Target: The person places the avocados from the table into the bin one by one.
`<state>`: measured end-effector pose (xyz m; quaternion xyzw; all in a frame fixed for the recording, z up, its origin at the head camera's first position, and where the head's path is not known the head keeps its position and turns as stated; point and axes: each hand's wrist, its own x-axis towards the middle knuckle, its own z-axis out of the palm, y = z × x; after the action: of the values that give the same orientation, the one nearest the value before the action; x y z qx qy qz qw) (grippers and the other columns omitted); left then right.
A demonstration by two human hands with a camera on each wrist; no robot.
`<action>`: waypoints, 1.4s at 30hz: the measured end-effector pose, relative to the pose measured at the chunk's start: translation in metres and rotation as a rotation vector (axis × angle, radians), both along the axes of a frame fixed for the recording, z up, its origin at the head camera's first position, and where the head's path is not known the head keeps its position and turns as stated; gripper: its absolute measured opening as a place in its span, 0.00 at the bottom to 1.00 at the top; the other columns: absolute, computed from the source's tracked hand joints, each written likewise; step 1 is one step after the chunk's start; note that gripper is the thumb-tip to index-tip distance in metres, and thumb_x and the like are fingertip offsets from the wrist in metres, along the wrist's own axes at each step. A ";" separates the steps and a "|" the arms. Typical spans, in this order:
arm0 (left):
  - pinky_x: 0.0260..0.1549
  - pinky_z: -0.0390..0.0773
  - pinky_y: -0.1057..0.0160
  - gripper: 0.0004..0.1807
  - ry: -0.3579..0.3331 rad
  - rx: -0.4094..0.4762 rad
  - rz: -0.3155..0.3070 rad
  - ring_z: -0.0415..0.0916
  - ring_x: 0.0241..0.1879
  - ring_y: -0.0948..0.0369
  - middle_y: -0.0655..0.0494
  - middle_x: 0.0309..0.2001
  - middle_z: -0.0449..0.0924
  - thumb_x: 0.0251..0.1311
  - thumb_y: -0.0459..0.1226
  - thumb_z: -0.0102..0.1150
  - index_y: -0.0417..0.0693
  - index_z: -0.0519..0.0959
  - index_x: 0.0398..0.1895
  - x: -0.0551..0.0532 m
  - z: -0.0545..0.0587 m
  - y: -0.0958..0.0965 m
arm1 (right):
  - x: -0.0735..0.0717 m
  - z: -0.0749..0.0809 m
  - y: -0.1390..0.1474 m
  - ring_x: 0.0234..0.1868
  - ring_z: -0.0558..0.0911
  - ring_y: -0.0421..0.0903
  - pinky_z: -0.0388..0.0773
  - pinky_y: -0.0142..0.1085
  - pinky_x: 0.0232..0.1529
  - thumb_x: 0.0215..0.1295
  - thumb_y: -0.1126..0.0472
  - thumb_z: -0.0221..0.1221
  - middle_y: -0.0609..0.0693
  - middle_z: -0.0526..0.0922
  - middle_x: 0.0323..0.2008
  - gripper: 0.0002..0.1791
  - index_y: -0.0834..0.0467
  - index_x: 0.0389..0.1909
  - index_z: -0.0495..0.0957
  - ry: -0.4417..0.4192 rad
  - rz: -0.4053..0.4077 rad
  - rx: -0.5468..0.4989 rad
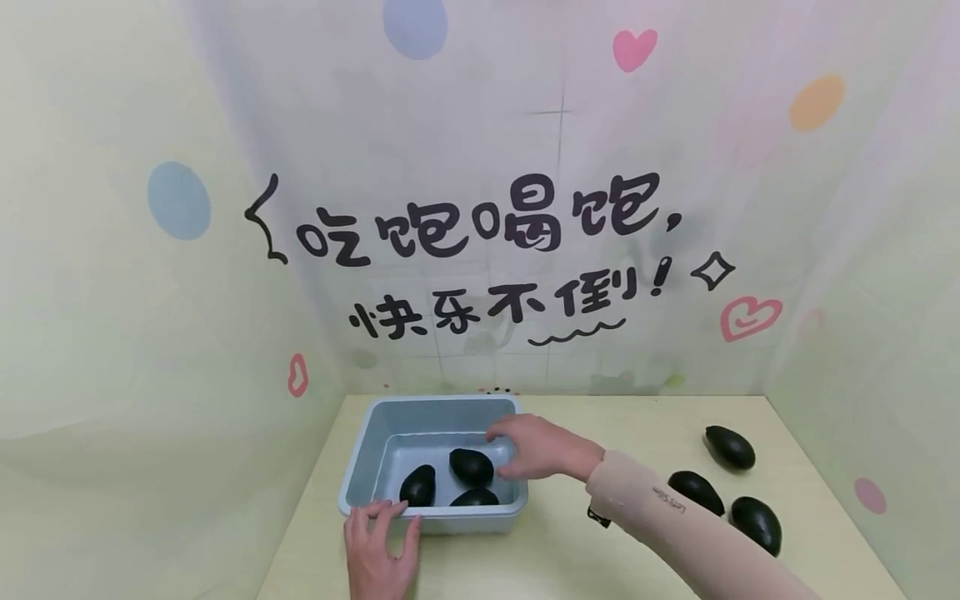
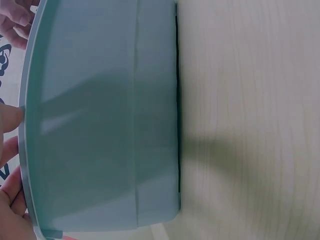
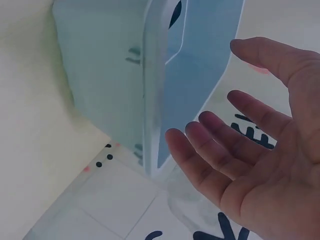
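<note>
Three dark avocados lie in the light blue plastic bin: one avocado at the left, another avocado in the middle, and a third avocado partly hidden behind the front wall. My left hand rests its fingers on the front rim near the left corner; the left wrist view shows fingertips along that rim. My right hand is over the bin's right rim. In the right wrist view its fingers are spread and loosely bent, with nothing in them.
On the right of the pale wooden table lie three more avocados: one avocado toward the back, a second avocado partly behind my sleeve, and a third avocado nearer. Printed cloth walls enclose the back and sides.
</note>
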<state>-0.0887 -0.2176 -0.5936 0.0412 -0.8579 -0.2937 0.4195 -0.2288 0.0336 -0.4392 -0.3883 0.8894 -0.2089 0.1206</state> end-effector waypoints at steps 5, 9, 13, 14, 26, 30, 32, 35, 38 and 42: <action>0.83 0.48 0.58 0.17 0.015 -0.013 -0.005 0.72 0.52 0.43 0.44 0.44 0.77 0.46 0.33 0.80 0.44 0.87 0.41 -0.001 -0.001 -0.001 | -0.002 -0.007 0.017 0.60 0.83 0.53 0.80 0.51 0.65 0.66 0.58 0.69 0.56 0.86 0.59 0.20 0.60 0.57 0.83 -0.028 -0.035 -0.025; 0.82 0.45 0.64 0.17 0.038 -0.023 -0.014 0.72 0.52 0.42 0.43 0.43 0.77 0.45 0.32 0.80 0.43 0.87 0.40 -0.001 -0.001 -0.001 | -0.005 -0.014 0.030 0.57 0.85 0.54 0.82 0.53 0.61 0.67 0.59 0.68 0.57 0.87 0.56 0.19 0.62 0.57 0.83 -0.022 -0.051 -0.030; 0.82 0.45 0.63 0.17 0.030 -0.018 -0.013 0.72 0.52 0.43 0.43 0.43 0.77 0.45 0.32 0.80 0.43 0.87 0.41 -0.001 0.000 -0.001 | -0.007 -0.019 0.043 0.57 0.85 0.56 0.82 0.54 0.60 0.68 0.58 0.66 0.57 0.88 0.55 0.20 0.63 0.57 0.83 -0.023 -0.077 -0.034; 0.82 0.46 0.61 0.17 0.025 -0.016 -0.011 0.72 0.52 0.43 0.44 0.44 0.77 0.45 0.32 0.80 0.43 0.87 0.41 -0.001 0.001 -0.001 | -0.007 -0.020 0.045 0.57 0.85 0.57 0.82 0.54 0.60 0.67 0.58 0.66 0.57 0.88 0.54 0.20 0.63 0.57 0.83 -0.024 -0.080 -0.037; 0.74 0.62 0.33 0.16 -0.057 0.014 0.028 0.73 0.54 0.42 0.46 0.44 0.77 0.48 0.33 0.81 0.44 0.87 0.41 0.003 0.007 0.003 | -0.010 -0.035 0.067 0.55 0.85 0.58 0.83 0.56 0.57 0.66 0.57 0.67 0.56 0.88 0.54 0.21 0.63 0.57 0.83 -0.090 -0.128 -0.025; 0.75 0.61 0.35 0.16 -0.058 0.013 0.032 0.73 0.54 0.42 0.45 0.44 0.78 0.47 0.33 0.82 0.44 0.87 0.40 0.003 0.006 0.003 | -0.008 -0.040 0.077 0.56 0.85 0.58 0.83 0.56 0.58 0.65 0.56 0.67 0.56 0.87 0.54 0.21 0.61 0.56 0.83 -0.119 -0.157 0.005; 0.76 0.61 0.37 0.16 -0.047 0.010 0.030 0.73 0.54 0.42 0.45 0.44 0.78 0.47 0.33 0.82 0.44 0.87 0.40 0.003 0.005 0.003 | -0.007 -0.042 0.083 0.56 0.85 0.58 0.82 0.57 0.58 0.65 0.56 0.67 0.56 0.87 0.54 0.21 0.61 0.57 0.83 -0.131 -0.172 0.015; 0.79 0.58 0.42 0.16 -0.037 0.011 0.023 0.73 0.54 0.42 0.45 0.44 0.78 0.47 0.33 0.82 0.44 0.87 0.41 0.002 0.003 0.003 | -0.006 -0.047 0.094 0.57 0.84 0.60 0.81 0.58 0.59 0.65 0.56 0.67 0.58 0.87 0.54 0.22 0.62 0.57 0.82 -0.149 -0.189 0.007; 0.80 0.56 0.43 0.16 -0.025 0.007 0.015 0.73 0.54 0.42 0.45 0.45 0.78 0.47 0.33 0.81 0.44 0.87 0.41 0.002 0.003 0.002 | -0.005 -0.053 0.104 0.57 0.84 0.61 0.81 0.59 0.58 0.66 0.56 0.68 0.58 0.86 0.55 0.22 0.62 0.57 0.82 -0.157 -0.201 0.002; 0.81 0.56 0.45 0.17 -0.019 0.002 0.013 0.73 0.53 0.42 0.44 0.44 0.77 0.47 0.33 0.81 0.44 0.87 0.41 0.002 0.003 0.002 | -0.005 -0.061 0.114 0.56 0.85 0.61 0.82 0.59 0.57 0.67 0.56 0.68 0.58 0.86 0.55 0.21 0.61 0.58 0.82 -0.178 -0.212 0.003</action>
<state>-0.0870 -0.2158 -0.5906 0.0501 -0.8612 -0.2914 0.4134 -0.2334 0.1474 -0.5001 -0.2717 0.9116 -0.2526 0.1768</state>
